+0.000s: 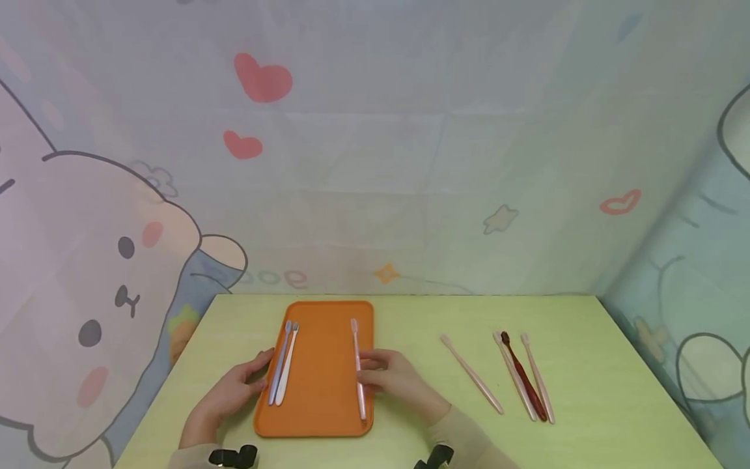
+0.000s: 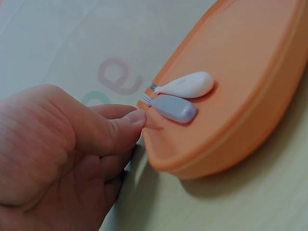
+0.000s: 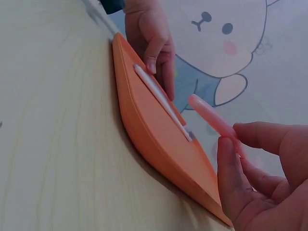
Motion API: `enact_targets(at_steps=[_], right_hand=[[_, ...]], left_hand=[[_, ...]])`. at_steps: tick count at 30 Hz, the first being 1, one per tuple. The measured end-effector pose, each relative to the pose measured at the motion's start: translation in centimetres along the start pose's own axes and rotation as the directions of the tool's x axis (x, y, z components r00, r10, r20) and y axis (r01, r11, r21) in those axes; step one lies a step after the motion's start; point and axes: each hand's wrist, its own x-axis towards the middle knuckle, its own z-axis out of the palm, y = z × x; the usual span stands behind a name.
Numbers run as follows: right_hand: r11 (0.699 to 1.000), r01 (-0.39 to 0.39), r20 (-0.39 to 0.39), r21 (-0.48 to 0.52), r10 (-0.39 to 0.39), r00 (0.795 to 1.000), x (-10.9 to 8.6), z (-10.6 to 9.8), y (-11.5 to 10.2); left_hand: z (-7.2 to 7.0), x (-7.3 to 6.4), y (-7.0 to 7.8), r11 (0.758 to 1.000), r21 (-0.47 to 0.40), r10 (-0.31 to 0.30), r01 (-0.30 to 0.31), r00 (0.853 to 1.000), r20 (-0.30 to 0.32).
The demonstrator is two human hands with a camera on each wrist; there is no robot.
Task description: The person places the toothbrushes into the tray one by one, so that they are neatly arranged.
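Observation:
An orange tray (image 1: 322,371) lies on the table with a purple toothbrush (image 1: 280,363) and a white toothbrush (image 1: 287,365) side by side along its left. My left hand (image 1: 231,394) is at the tray's left edge; in the left wrist view its thumb and index finger pinch the rim. My right hand (image 1: 401,381) pinches a pink toothbrush (image 1: 358,371) between thumb and fingers, over the tray's right side, bristle end pointing away from me. The right wrist view shows that pink toothbrush (image 3: 211,115) tilted above the tray, its far part hidden by the fingers.
Right of the tray, a light pink toothbrush (image 1: 472,374) lies slanted on the yellow-green table (image 1: 433,312). Farther right, a dark red toothbrush (image 1: 525,381) lies between two pale pink ones, their handles close together. A printed curtain (image 1: 375,163) stands behind the table.

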Motion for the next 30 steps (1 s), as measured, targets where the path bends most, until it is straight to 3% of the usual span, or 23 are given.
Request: enact_targets(at_steps=[10,16,30], right_hand=[[0.996,-0.05,-0.023,0.078,0.052,0.998,0.8,3.7,0.8],[0.992,-0.064,-0.048,0.106,0.07,0.996,2.1,5.9,1.0],[0.999,-0.01,-0.138,0.04,0.016,0.99,5.0,9.3,1.1]], left_hand=[[0.8,-0.6,-0.6,1.0,0.005,-0.015,0.015,1.0,0.014],[0.6,-0.6,-0.4,1.0,-0.007,-0.012,0.012,1.0,-0.002],[0.0,0.2,-0.1,1.0,0.02,0.017,-0.017,1.0,0.005]])
